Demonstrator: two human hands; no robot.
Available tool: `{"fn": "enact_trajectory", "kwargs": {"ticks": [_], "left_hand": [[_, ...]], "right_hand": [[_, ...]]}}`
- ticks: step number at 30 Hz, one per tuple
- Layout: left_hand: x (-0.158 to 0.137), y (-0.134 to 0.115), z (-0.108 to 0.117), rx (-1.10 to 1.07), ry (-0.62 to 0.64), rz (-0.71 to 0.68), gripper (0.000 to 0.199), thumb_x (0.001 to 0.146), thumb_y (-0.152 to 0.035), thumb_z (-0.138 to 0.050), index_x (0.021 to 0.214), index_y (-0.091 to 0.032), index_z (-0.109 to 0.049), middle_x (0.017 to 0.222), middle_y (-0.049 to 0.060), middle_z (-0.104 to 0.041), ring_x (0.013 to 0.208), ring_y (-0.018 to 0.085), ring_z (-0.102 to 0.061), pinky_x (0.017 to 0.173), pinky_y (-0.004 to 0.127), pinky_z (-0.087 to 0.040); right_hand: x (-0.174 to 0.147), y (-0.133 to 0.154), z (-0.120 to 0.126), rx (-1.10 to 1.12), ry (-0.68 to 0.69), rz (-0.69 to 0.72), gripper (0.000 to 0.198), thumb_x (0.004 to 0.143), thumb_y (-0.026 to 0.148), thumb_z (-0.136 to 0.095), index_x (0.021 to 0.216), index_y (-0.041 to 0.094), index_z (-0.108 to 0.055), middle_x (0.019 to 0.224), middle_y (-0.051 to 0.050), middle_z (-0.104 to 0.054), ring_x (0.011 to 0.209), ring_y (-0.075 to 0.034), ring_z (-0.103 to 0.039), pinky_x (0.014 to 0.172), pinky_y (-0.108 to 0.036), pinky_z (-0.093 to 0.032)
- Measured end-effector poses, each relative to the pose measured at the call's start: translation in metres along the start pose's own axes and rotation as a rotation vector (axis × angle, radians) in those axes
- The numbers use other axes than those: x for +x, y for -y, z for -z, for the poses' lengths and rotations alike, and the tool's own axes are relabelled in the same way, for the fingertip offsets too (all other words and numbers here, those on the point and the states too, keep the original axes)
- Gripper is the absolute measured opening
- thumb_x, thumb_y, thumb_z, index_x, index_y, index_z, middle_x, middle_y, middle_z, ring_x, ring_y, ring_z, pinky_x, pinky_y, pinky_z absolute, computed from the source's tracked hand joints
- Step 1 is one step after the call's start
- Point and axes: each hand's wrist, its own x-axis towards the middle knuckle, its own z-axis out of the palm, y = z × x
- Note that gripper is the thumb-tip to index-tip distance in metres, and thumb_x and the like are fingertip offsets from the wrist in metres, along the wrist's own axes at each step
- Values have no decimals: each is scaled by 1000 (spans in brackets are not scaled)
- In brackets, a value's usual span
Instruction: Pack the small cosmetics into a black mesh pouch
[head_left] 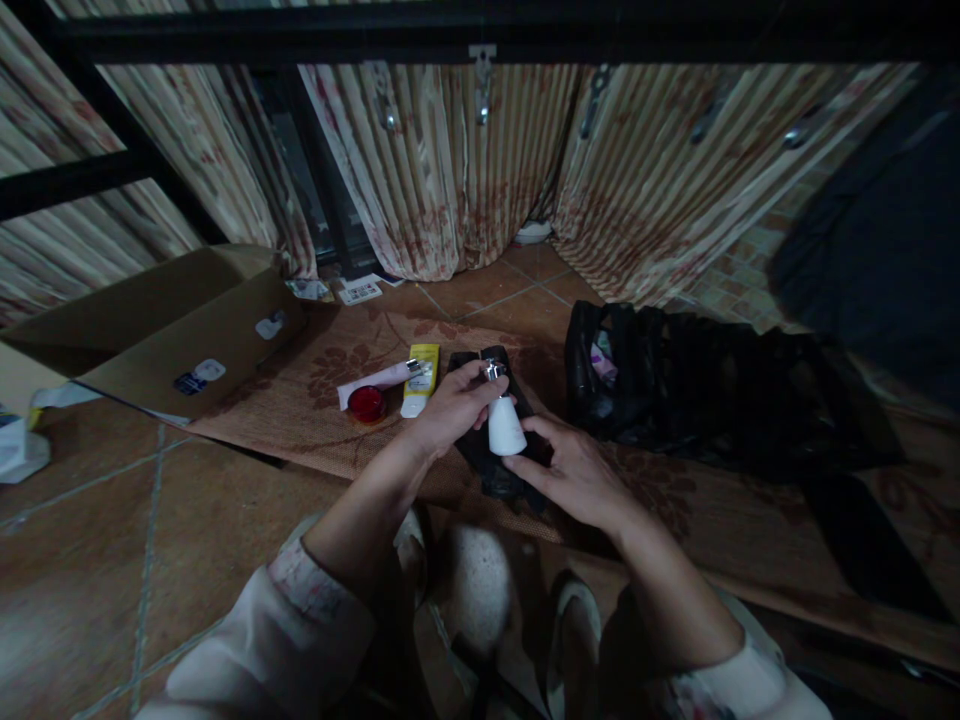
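Observation:
A white bottle with a shiny silver cap is held up between my two hands. My left hand is closed round its top, thumb and fingers at the silver cap. At the lower right side of the bottle, my right hand grips its base between thumb and fingers. Beneath the hands lies a black pouch or bag, partly hidden by them. Left of it on the brown patterned cloth are a yellow tube with a white end, a pale pink tube with a silver cap, and a round red container.
An open cardboard box stands at the left. On the right lies a black plastic bag with something colourful inside. The patterned cloth covers a low surface above the tiled floor. Striped curtains hang behind.

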Motion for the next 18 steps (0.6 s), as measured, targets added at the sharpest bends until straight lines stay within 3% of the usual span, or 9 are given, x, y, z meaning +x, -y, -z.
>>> {"fn": "enact_trajectory", "kwargs": {"ticks": [18], "left_hand": [[0,0,0,-11,-13,20,17,79,-29,-63,87,-16,-57,70,2,-68,40,3,-42,40,17,-30]], "right_hand": [[0,1,1,-6,-4,-13,22,80,32,-63,99,23,-63,89,-1,-64,77,-17,-57,66,-27,-40]]}}
